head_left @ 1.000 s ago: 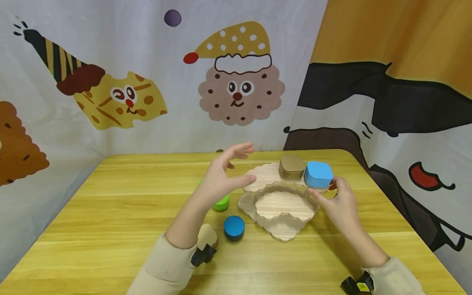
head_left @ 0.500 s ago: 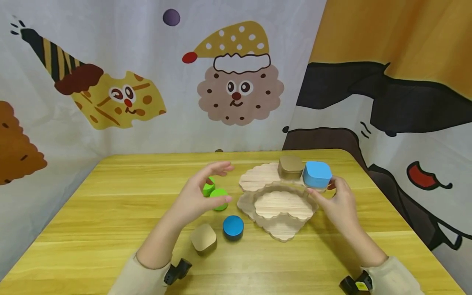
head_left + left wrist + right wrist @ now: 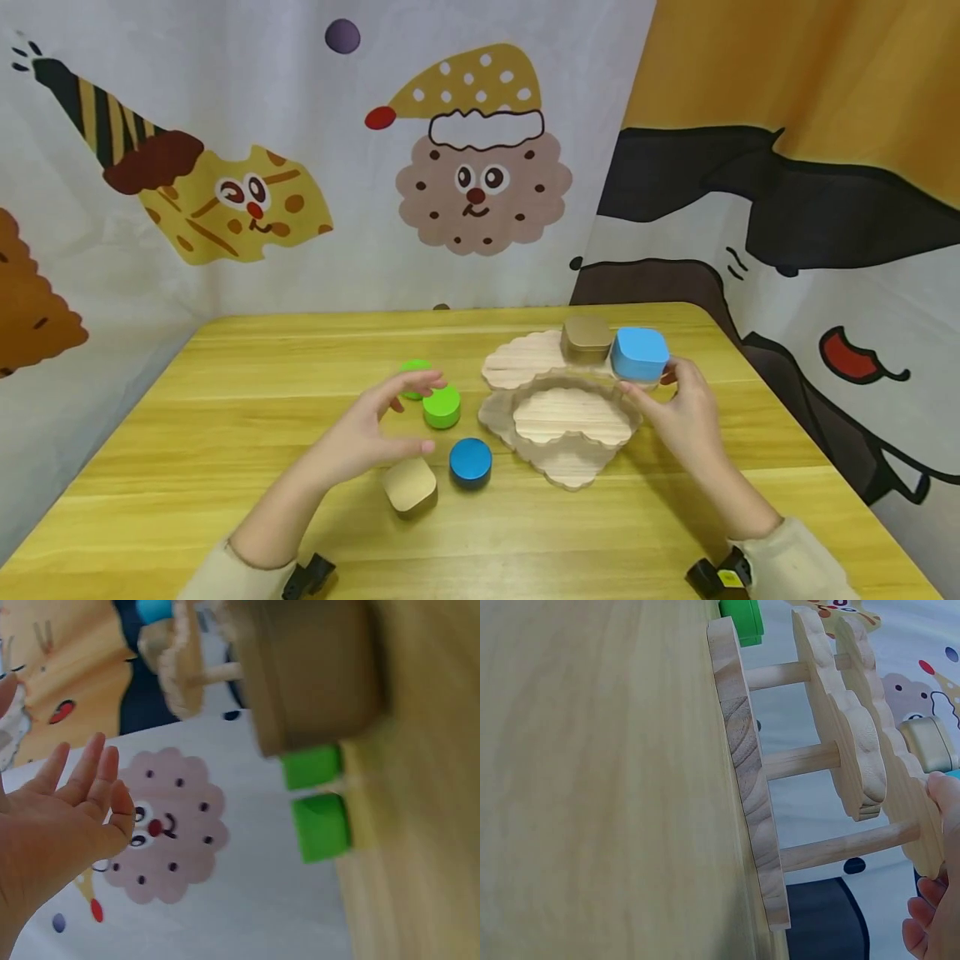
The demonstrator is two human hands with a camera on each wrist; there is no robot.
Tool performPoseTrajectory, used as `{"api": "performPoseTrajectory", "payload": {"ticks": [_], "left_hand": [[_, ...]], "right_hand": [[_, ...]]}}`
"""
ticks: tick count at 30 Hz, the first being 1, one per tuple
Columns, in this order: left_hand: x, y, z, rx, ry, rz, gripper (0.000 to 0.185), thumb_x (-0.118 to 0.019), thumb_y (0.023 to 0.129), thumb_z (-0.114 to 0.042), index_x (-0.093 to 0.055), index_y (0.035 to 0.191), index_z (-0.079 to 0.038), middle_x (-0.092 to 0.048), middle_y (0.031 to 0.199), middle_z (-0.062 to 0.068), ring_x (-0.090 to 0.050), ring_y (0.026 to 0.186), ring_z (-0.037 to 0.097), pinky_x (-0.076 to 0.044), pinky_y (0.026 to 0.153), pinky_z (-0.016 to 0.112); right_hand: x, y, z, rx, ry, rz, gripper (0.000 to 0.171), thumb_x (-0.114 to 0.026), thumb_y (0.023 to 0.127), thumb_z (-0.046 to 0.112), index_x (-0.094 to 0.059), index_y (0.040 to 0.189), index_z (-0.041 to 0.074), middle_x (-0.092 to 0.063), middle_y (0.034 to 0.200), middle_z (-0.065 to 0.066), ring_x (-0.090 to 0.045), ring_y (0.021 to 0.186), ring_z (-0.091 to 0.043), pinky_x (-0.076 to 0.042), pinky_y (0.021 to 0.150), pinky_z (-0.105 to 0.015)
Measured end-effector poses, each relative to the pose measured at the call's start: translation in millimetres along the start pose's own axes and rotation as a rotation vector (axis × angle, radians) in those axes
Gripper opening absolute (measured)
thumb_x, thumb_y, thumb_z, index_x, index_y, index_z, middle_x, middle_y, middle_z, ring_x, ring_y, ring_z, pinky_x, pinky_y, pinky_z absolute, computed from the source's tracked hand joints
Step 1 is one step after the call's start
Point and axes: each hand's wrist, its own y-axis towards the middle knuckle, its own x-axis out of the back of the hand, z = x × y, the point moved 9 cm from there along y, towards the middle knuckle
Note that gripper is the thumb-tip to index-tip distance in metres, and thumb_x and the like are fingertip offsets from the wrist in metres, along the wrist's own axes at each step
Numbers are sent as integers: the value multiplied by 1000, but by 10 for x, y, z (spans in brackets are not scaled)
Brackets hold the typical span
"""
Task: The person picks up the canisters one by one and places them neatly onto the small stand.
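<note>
A tiered wooden stand point(image 3: 573, 417) with scalloped platforms rises on the table's right half; round pegs point(image 3: 802, 761) join its tiers in the right wrist view. On its top platform sit a brownish-gold rounded box point(image 3: 586, 342) and a light blue one point(image 3: 640, 355). My right hand point(image 3: 684, 417) grips that platform's right edge, thumb above and fingers beneath. My left hand point(image 3: 352, 442) holds nothing, thumb and fingers spread apart, above the table close to a tan rounded box point(image 3: 409, 486). Two bright green round pieces point(image 3: 442, 407) lie beyond it.
A blue-topped round tin point(image 3: 471, 461) stands between the tan box and the stand. The wood-grain table point(image 3: 225, 450) ends at the back against a cartoon-printed curtain point(image 3: 300, 83). Both wrists wear small black cameras point(image 3: 309, 575).
My left hand has drawn back to the left and toward me from beside the stand, uncovering the green pieces and the tan box. My right hand keeps its grip on the stand.
</note>
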Motion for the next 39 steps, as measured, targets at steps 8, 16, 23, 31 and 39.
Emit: {"api": "performPoseTrajectory", "payload": {"ticks": [8,16,23,31,39], "left_hand": [[-41,-157,279,85,66,100,70,-82,75,-21,-50,137,-24,-55,130,-4,-47,118,20,-36,91,46],[-136,-261,507,98,48,233,80,-83,73,-24,-45,142,-12,-51,135,2,-43,121,21,-33,93,55],[-137,-339,675,110,19,316,82,-83,71,-27,-44,141,-10,-49,138,1,-41,123,28,-31,94,59],[-147,-406,811,147,-9,381,84,-83,71,-28,-43,142,-10,-48,139,2,-40,123,31,-28,98,59],[-219,-426,940,201,-80,446,82,-82,72,-21,-42,142,-7,-47,140,7,-38,126,32,-23,102,60]], "right_hand": [[-1,2,4,2,0,-8,56,-84,73,19,-54,109,-11,-54,93,-19,-48,86,-30,-35,70,-38],[4,-3,6,-8,7,3,56,-84,74,21,-54,110,-11,-54,94,-19,-48,87,-31,-35,70,-39],[-1,-5,4,-14,3,8,56,-84,74,22,-54,110,-10,-54,94,-19,-48,87,-31,-35,71,-39],[-1,-2,10,-8,8,4,57,-84,74,22,-54,110,-10,-55,94,-19,-48,87,-31,-35,71,-39],[-7,-1,-6,-4,4,-2,56,-84,73,20,-54,110,-10,-54,94,-19,-48,86,-30,-35,71,-39]]}}
